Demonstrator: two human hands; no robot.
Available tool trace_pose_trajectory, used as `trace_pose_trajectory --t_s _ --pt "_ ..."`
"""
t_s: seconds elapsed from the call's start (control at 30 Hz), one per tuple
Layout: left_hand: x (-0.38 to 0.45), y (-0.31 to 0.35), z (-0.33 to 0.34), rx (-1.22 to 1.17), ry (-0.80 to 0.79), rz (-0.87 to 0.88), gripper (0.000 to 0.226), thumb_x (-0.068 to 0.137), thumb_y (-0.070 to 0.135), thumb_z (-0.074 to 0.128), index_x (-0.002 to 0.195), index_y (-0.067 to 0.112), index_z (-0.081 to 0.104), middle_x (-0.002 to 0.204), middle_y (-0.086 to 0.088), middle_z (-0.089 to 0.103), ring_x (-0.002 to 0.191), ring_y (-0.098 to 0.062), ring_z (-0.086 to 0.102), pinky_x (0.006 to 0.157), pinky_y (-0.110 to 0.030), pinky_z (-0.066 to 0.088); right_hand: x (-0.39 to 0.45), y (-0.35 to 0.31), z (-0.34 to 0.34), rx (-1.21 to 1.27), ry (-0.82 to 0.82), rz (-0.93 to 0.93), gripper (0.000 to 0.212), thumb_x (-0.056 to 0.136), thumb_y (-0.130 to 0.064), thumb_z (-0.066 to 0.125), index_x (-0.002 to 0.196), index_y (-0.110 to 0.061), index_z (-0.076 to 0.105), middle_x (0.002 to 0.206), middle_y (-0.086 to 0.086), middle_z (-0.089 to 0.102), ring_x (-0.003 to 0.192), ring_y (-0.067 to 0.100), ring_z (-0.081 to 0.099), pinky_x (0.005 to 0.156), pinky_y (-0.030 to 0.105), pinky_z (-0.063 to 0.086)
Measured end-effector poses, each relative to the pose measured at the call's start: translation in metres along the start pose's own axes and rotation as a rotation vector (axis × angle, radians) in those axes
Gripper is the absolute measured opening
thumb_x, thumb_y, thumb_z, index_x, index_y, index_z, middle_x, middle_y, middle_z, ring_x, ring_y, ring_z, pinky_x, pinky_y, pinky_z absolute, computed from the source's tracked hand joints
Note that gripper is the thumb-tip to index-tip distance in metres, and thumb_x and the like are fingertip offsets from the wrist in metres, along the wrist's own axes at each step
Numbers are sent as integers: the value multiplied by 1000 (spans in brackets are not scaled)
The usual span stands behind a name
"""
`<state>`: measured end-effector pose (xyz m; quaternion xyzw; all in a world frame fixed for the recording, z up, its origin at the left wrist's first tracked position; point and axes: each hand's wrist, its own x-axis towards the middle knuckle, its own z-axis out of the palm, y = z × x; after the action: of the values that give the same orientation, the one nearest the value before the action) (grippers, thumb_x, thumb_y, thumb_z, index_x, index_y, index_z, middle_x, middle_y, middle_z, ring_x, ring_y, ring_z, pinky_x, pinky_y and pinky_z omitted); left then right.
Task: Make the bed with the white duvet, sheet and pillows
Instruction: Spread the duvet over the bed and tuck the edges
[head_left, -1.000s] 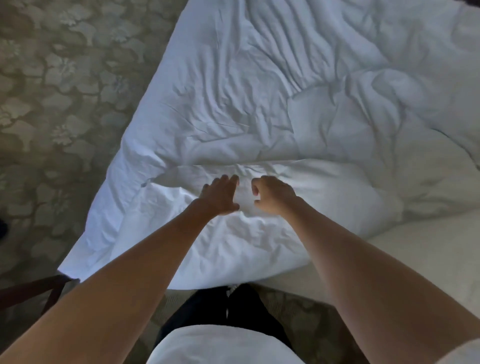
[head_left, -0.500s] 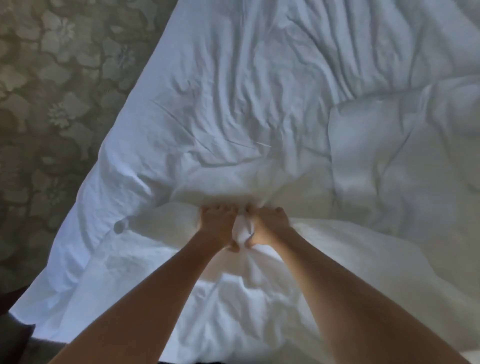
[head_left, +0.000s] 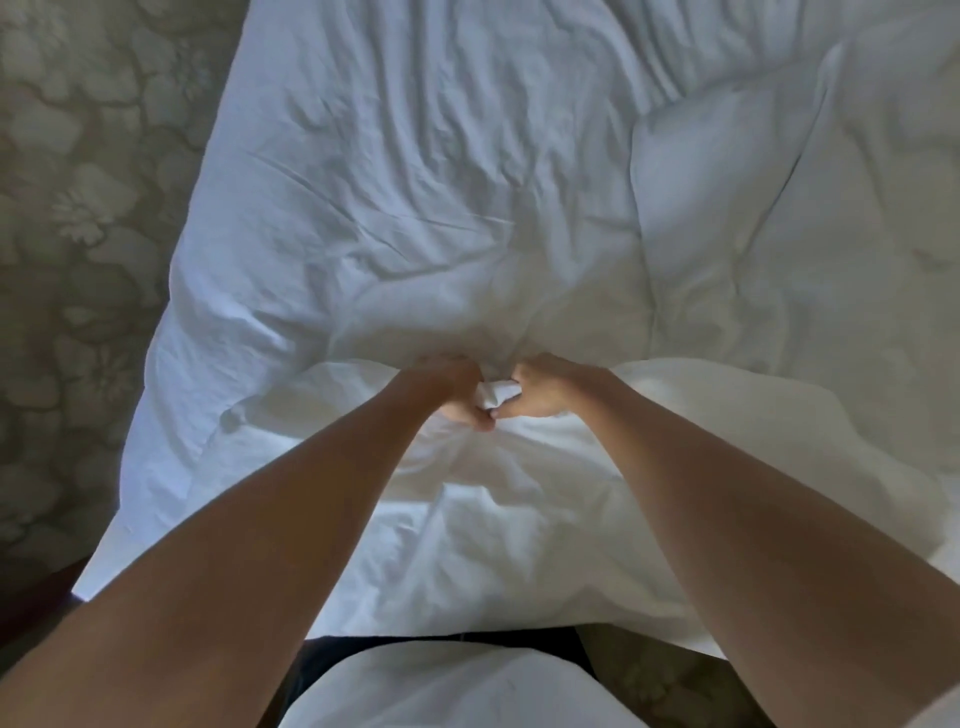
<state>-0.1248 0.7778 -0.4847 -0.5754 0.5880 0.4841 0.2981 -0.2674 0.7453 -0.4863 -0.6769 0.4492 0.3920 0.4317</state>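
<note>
Now both hands meet at the folded edge of the white duvet (head_left: 415, 218), which lies rumpled across the bed. The left hand (head_left: 457, 387) has its fingers curled over a bunch of the fabric, thumb tucked beneath, and the right hand (head_left: 545, 387) clutches the same bunch just beside it; their thumbs nearly touch. The patterned carpet (head_left: 78, 208) runs along the bed's left side, in shadow.

Both forearms are extended forward and converge. The left hand (head_left: 451, 391) and right hand (head_left: 546, 388) are held side by side, fingers curled in a grip.
</note>
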Motion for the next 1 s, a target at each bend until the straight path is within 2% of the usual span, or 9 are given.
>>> trace_pose_trajectory --t_s 0.07,0.13,0.23,0.37,0.43,0.53,0.67,0.8,1.0 --pt "-14 -1 3 -8 10 6 57 60 58 73 105 24 68 106 1 66 102 -25 64 82 -30 49 -14 -3 8 26 4 -1 56 84 -63 60 110 -14 61 106 4 60 93 24 57 81 33 47" --pt "-25 -3 4 -14 -20 36 57 60 55 77 105 21 68 104 -1 68 98 -24 65 83 -32 53 -29 -6 12 61 25 8 50 85 -64 57 99 -16 55 105 5 57 100 27 58 86 35 46" --pt "-62 -3 11 -2 -8 79 58 61 55 80 105 19 68 101 0 69 94 -22 66 82 -31 55 -69 -17 25 92 82 37 45 86 -62 57 82 -17 55 99 5 62 90 25 60 80 36 46" --pt "-117 -1 25 -11 27 149 53 62 58 82 93 17 70 94 1 71 86 -19 66 75 -30 52 -129 -33 48 165 158 51 51 82 -66 59 92 -16 57 98 1 61 91 22 60 84 34 47" --pt "-143 0 37 -11 56 178 58 60 62 82 95 17 70 98 1 71 89 -19 67 83 -32 54 -157 -39 64 211 215 41 45 81 -63 63 81 -18 59 89 -2 64 87 20 61 82 33 48" --pt "-185 8 62 -18 75 199 53 63 59 82 97 21 68 103 2 69 96 -19 64 88 -31 52 -195 -46 90 232 260 30 45 74 -65 66 72 -21 61 80 -2 67 81 21 64 79 34 51" --pt "-233 24 101 1 53 217 69 62 60 82 114 17 68 109 2 67 102 -20 61 91 -31 49 -247 -50 132 239 219 14 49 72 -70 64 86 -24 63 92 -4 66 95 19 63 89 35 50" --pt "-275 40 140 140 45 194 84 64 61 82 132 18 57 127 0 61 112 -24 58 99 -34 46 -292 -47 179 224 244 10 49 77 -69 62 87 -21 62 95 0 65 91 20 62 87 35 47" --pt "-347 54 206 183 83 67 88 65 67 77 129 10 58 126 -4 62 111 -26 59 93 -31 46 -352 -58 246 126 353 -58 69 67 -82 58 94 -18 63 88 0 66 79 17 62 71 33 46"
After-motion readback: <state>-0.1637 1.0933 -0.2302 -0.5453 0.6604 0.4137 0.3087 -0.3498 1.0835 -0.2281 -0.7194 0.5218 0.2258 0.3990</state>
